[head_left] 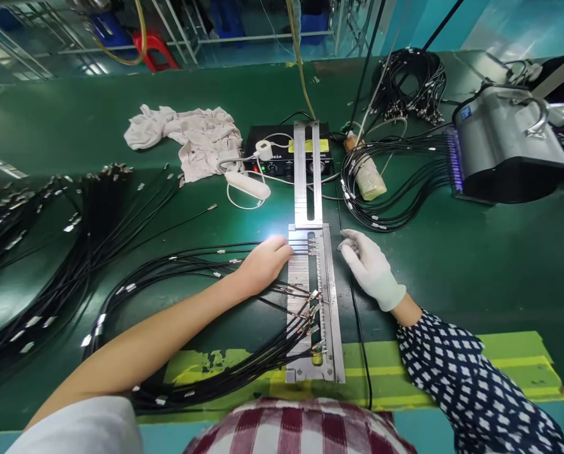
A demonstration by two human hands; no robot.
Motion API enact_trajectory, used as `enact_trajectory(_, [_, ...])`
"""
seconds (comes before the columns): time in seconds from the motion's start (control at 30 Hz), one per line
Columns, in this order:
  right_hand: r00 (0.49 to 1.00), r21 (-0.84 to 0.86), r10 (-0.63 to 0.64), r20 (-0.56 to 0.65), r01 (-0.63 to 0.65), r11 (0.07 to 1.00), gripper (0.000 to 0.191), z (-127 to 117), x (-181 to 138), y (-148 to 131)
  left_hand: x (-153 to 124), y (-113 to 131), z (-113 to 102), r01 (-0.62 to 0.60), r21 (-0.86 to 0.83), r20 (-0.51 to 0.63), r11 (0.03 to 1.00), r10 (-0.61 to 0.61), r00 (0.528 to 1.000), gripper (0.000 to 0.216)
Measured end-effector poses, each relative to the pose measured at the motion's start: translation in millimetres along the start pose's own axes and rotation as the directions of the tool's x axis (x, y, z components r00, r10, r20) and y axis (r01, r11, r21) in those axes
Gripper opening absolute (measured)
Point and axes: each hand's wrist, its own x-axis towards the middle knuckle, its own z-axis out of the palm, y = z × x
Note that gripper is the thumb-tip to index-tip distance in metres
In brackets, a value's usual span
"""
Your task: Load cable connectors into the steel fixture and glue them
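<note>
- Nearest the camera, a slotted metal jig [332,315] lies lengthwise on the green table [452,265], its near end on a yellow-green floor-style marking [513,359].
- Black cables [182,265] sweep in from the left of the jig; several metal-tipped cable ends [313,312] rest loosely across its near slots, tilted rather than seated.
- The bare left hand [263,261] is at the jig's left edge, its fingers curled together over the cable tips [305,244] lying in the far slots; whether it pinches one cannot be told.
- The gloved right hand [370,265] rests just right of the jig, its fingers loosely bent and holding nothing.
- Risk, as a judgement: a drag of the left forearm across the bundle could pull the loose near ends out of their slots, and crossed cables could tangle.
- Beyond the jig's far end sits a black control box [282,165]; to its right a plastic bottle [368,176] lies on its side, yellowish inside, ringed by coiled cables [395,214].
- Further right of the jig is a grey machine [509,142]; to the far left, a crumpled rag [187,135].
- Past the table, blue bins [316,26] are blurred, their contents unreadable.
</note>
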Motion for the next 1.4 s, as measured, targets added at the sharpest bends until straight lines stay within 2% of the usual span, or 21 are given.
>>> enact_trajectory(0.37, [1.0, -0.078, 0.009, 0.01, -0.008, 0.997, 0.029, -2, 3, -5, -3, -12, 1, -0.172, 0.046, -0.006, 0.984, 0.173, 0.985, 0.034])
enact_trajectory(0.6, [1.0, -0.105, 0.011, 0.009, -0.01, 0.994, 0.029, -1, 3, -6, -3, -16, 4, -0.252, 0.027, -0.06, 0.967, 0.254, 0.965, 0.037])
enact_trajectory(0.7, [1.0, -0.105, 0.007, 0.009, -0.006, 0.994, 0.029, -1, 3, -6, -8, -15, 2, -0.211, 0.063, -0.048, 0.975, 0.214, 0.976, 0.036])
enact_trajectory(0.9, [1.0, -0.115, 0.005, 0.003, -0.005, 0.993, 0.027, -1, 4, -5, -23, -4, -8, -0.073, 0.085, 0.123, 0.994, 0.062, 0.99, 0.041])
enact_trajectory(1.07, [1.0, -0.088, -0.009, -0.014, 0.007, 0.996, 0.025, 1, 4, -1, -37, 7, -24, 0.041, -0.243, 0.189, 0.969, 0.005, 0.982, 0.023])
enact_trajectory(1.13, [1.0, -0.091, -0.009, -0.015, 0.007, 0.996, 0.025, 1, 4, 0, -41, 9, -27, 0.059, -0.351, 0.168, 0.934, 0.001, 0.986, 0.014])
enact_trajectory(1.23, [1.0, -0.09, -0.002, -0.021, 0.0, 0.996, 0.025, 2, 4, 0, -39, 8, -24, 0.088, -0.445, 0.024, 0.891, -0.086, 0.996, 0.013])
enact_trajectory(1.3, [1.0, -0.089, 0.001, -0.023, -0.003, 0.996, 0.025, 1, 4, 0, -32, 6, -19, 0.106, -0.423, -0.053, 0.9, -0.141, 0.989, 0.012])
enact_trajectory(1.4, [1.0, -0.097, 0.003, -0.011, -0.004, 0.995, 0.025, 0, 4, -2, -22, 5, -10, 0.084, -0.282, -0.067, 0.956, -0.107, 0.992, 0.013])
